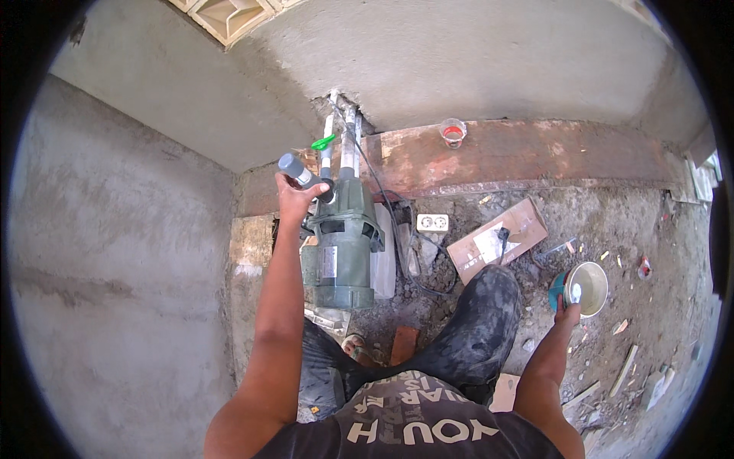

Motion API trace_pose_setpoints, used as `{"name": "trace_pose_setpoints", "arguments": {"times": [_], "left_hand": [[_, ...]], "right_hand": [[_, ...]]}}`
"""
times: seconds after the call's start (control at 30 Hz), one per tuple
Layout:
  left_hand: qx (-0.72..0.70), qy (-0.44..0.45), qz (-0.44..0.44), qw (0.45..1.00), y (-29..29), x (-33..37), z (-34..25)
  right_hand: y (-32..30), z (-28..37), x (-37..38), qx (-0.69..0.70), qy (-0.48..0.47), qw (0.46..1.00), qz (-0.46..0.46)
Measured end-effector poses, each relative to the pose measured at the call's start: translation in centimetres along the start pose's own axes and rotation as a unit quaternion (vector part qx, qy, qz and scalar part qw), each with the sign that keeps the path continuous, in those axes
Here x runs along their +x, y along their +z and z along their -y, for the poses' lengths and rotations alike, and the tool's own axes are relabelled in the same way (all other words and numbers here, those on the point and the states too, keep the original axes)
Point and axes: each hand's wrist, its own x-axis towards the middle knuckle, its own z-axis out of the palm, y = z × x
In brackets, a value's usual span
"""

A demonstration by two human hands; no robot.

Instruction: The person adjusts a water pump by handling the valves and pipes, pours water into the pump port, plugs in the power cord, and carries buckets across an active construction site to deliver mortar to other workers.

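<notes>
My left hand [293, 200] is closed round a short grey pipe piece [304, 174] with a capped upper end. The pipe leans up and left from the top of a dark green water pump [345, 256]. Beside it, a pipe with a green valve handle [323, 142] and a thicker grey-white pipe [349, 145] run from the pump to the wall. At the right, my right hand [566, 312] grips the near rim of a small teal-sided pail [592, 283]. Something small and white [576, 293] shows by its fingertips; I cannot make out what it is.
A cardboard box [527, 222] with a black plug on it lies near a white socket block [433, 222]. A dark cable [372, 172] loops past the pump. On the ledge stands a clear cup [453, 133]. Wood scraps [624, 370] and a brick [404, 344] litter the dirt floor.
</notes>
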Motion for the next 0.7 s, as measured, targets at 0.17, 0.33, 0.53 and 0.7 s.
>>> {"name": "trace_pose_setpoints", "arguments": {"times": [0.17,0.33,0.53,0.7], "left_hand": [[-0.195,-0.048,0.119,0.972,-0.7,-0.8,-1.5],[0.019,-0.007,0.010,1.000,-0.6,-0.2,-1.7],[-0.106,0.035,0.089,0.990,2.8,0.7,0.0],[0.037,0.019,-0.026,0.999,-3.9,0.1,4.3]], "right_hand": [[-0.4,-0.2,0.3,-0.005,0.000,1.000,-0.002],[-0.3,-1.2,0.9,-0.001,0.005,1.000,-0.016],[-3.6,1.8,-0.9,-0.329,-0.149,0.923,-0.136],[-1.2,3.2,-11.4,-0.618,-0.572,0.536,0.058]]}}
